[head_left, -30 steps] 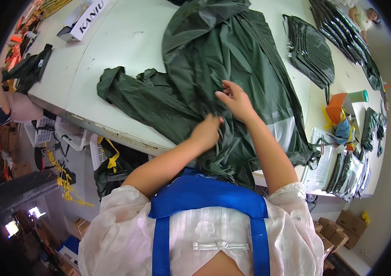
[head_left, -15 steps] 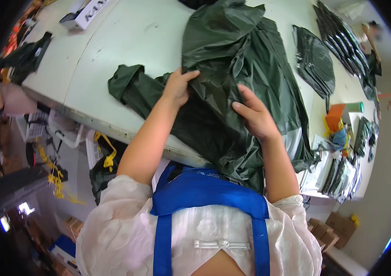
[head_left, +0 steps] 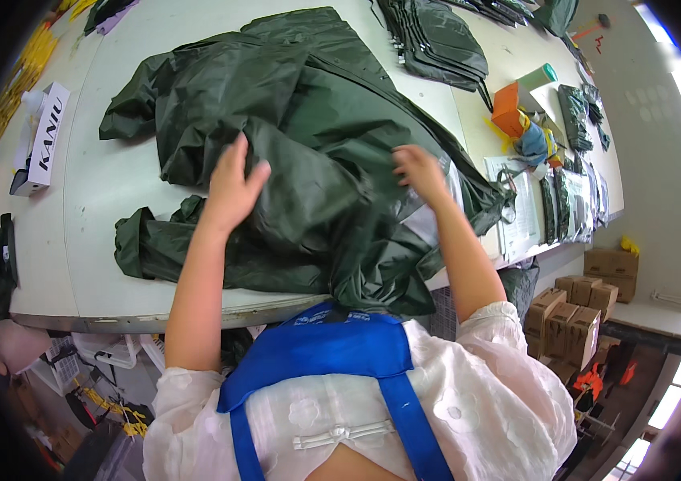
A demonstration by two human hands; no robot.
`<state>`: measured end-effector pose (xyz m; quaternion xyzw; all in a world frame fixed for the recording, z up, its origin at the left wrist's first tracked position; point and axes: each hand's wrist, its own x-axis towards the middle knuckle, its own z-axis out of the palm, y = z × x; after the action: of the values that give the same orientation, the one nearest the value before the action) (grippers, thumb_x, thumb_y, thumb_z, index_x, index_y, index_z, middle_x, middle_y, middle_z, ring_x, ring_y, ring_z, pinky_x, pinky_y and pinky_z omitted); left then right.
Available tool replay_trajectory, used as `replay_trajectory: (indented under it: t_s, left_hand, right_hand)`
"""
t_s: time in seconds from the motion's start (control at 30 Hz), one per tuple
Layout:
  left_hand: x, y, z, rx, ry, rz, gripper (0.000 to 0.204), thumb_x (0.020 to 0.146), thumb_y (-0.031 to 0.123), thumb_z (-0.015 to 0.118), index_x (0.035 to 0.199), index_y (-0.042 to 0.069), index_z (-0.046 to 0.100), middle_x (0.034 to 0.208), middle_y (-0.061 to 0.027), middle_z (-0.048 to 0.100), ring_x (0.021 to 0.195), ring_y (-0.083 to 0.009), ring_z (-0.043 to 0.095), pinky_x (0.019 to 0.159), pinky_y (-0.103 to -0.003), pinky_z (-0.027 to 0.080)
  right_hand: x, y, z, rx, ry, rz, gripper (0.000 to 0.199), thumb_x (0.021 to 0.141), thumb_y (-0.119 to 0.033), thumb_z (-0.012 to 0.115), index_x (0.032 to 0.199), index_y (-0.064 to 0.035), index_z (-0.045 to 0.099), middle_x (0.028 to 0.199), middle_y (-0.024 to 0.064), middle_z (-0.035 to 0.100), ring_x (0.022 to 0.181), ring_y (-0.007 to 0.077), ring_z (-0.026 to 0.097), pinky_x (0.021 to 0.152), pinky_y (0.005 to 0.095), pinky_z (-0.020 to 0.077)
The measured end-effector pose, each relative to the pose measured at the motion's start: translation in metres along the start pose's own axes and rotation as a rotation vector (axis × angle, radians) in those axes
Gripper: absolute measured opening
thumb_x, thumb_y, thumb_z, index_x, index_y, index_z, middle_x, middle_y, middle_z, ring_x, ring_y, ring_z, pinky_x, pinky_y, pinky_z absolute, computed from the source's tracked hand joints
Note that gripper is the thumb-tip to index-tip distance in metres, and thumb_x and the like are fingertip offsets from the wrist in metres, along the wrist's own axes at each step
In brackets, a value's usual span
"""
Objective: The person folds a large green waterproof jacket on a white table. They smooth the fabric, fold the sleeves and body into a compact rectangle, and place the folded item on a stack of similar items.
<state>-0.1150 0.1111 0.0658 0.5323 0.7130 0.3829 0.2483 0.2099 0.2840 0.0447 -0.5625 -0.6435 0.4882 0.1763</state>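
Observation:
A dark green raincoat (head_left: 292,104) of shiny, waterproof-looking fabric lies spread and wrinkled across the table in front of me. One sleeve (head_left: 164,248) stretches left along the near edge, and a light grey strip (head_left: 422,223) shows by my right forearm. My left hand (head_left: 234,191) rests at a bulging fold in the middle, thumb and fingers apart, gripping nothing that I can see. Over the right part of the coat is my right hand (head_left: 420,173), slightly blurred, its fingers loosely stretched and apart. Whether its fingertips touch the fabric cannot be made out.
The white table (head_left: 100,264) has a white box (head_left: 42,140) on the left. Folded dark green pouches (head_left: 436,44) lie at the back. On the right stand an orange box (head_left: 507,111), a green roll (head_left: 538,77) and plastic-wrapped packages (head_left: 569,204). Cardboard boxes (head_left: 562,325) sit below right.
Both hands have let go of the bunched fabric and are spread apart. The coat now lies wider and flatter, reaching further left. The view has shifted to the right.

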Motion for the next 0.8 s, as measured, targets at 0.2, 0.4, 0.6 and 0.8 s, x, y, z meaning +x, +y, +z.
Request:
replay_trajectory:
  t_s: [0.2, 0.4, 0.6, 0.8]
  left_hand:
    - [-0.05, -0.016, 0.041, 0.318, 0.189, -0.041, 0.052, 0.084, 0.023, 0.065, 0.13, 0.006, 0.048, 0.138, -0.0172, 0.039, 0.124, -0.0391, 0.037, 0.106, -0.047, 0.028]
    - [-0.094, 0.021, 0.053, -0.1, 0.177, -0.248, 0.084, 0.068, 0.014, 0.076, 0.14, 0.008, 0.034, 0.135, -0.0112, 0.034, 0.114, -0.0246, 0.042, 0.088, -0.034, 0.043]
    - [-0.086, 0.012, 0.05, -0.184, 0.292, -0.317, 0.066, 0.079, 0.006, 0.068, 0.138, 0.005, 0.039, 0.135, -0.0127, 0.041, 0.106, -0.0195, 0.048, 0.075, -0.026, 0.046]
    - [-0.04, 0.003, 0.03, 0.122, 0.062, -0.315, 0.069, 0.079, 0.022, 0.071, 0.136, 0.003, 0.039, 0.132, -0.0187, 0.048, 0.117, -0.0338, 0.047, 0.099, -0.04, 0.04]
  right_hand:
    - [0.069, 0.221, -0.258, -0.694, 0.876, 0.151, 0.032, 0.087, -0.018, 0.052, 0.115, -0.0033, 0.06, 0.104, 0.0188, 0.065, 0.097, 0.0345, 0.061, 0.085, 0.0412, 0.0469]
    - [0.071, 0.317, -0.324, -0.832, 0.64, 0.317, 0.055, 0.083, -0.019, 0.059, 0.132, 0.0008, 0.045, 0.122, 0.0236, 0.058, 0.114, 0.0392, 0.055, 0.096, 0.0443, 0.0428]
    - [0.063, 0.288, -0.328, -1.058, 0.52, 0.361, 0.035, 0.081, -0.016, 0.054, 0.111, -0.0008, 0.061, 0.11, 0.0246, 0.062, 0.106, 0.04, 0.058, 0.09, 0.046, 0.0459]
    - [0.049, 0.195, -0.354, -1.435, 0.28, 0.348, 0.029, 0.086, -0.012, 0.043, 0.1, -0.0027, 0.066, 0.105, 0.0193, 0.066, 0.104, 0.0359, 0.06, 0.088, 0.0447, 0.0472]
